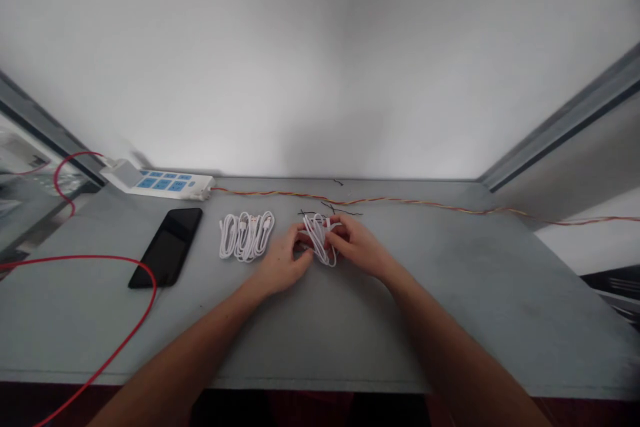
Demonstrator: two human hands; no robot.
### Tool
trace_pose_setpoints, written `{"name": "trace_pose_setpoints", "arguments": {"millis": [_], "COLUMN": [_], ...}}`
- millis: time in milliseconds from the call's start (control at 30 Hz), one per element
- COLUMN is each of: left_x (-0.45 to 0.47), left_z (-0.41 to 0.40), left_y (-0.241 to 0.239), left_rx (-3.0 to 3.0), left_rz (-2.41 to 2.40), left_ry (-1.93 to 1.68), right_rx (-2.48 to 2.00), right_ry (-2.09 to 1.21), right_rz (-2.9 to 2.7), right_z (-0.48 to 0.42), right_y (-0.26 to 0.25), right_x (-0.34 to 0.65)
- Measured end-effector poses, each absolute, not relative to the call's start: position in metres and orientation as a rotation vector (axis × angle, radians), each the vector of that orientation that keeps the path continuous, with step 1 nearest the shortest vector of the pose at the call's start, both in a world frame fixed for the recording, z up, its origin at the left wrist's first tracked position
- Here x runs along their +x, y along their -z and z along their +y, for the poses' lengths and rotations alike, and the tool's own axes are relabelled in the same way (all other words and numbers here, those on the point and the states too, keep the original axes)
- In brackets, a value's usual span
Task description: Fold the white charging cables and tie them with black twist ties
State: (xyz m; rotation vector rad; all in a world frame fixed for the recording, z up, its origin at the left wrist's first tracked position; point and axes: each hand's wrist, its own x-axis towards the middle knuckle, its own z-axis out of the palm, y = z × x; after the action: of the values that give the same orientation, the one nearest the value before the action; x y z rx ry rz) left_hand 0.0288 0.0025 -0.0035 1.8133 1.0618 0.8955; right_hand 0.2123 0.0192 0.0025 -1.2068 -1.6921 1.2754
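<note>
Between my two hands, a coiled white charging cable (320, 240) stands tilted a little above the grey table. My left hand (287, 260) has its fingers curled around the coil's left side. From the right, the thumb and fingers of my right hand (357, 247) pinch the same coil. Several more coiled white USB cables (247, 237) lie side by side, just left of my left hand. Short black twist ties (343, 211) are scattered on the table behind the held coil.
A black phone (167, 247) lies at the left. Behind it is a white power strip (173, 185) with a plugged-in charger (126, 173). A red cable (145, 313) loops over the left side. A twisted red-yellow wire (400, 199) runs along the back below a white wall (340, 67).
</note>
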Motion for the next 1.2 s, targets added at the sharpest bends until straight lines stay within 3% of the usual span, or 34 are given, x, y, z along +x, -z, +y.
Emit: {"name": "trace_pose_setpoints", "arguments": {"millis": [400,633,867,1033,1200], "left_x": [0.034,0.033,0.034,0.033,0.032], "left_z": [0.000,0.003,0.008,0.009,0.008], "left_y": [0.005,0.004,0.008,0.005,0.003], "left_rx": [1.765,1.645,1.250,0.949,1.124], "left_rz": [1.111,1.374,1.141,1.040,1.206], "left_ry": [-0.985,-1.027,-1.096,-1.081,-1.152], "right_rx": [-1.163,-1.058,-0.974,-0.928,-0.899], "right_ry": [-1.167,-1.422,-1.599,-1.628,-1.609], "right_rz": [-1.825,-1.407,-1.100,-0.951,-0.950], "right_z": [0.016,0.017,0.018,0.018,0.017], "right_y": [-0.004,-0.012,-0.009,-0.012,-0.016], "right_x": [0.209,0.205,0.205,0.206,0.209]}}
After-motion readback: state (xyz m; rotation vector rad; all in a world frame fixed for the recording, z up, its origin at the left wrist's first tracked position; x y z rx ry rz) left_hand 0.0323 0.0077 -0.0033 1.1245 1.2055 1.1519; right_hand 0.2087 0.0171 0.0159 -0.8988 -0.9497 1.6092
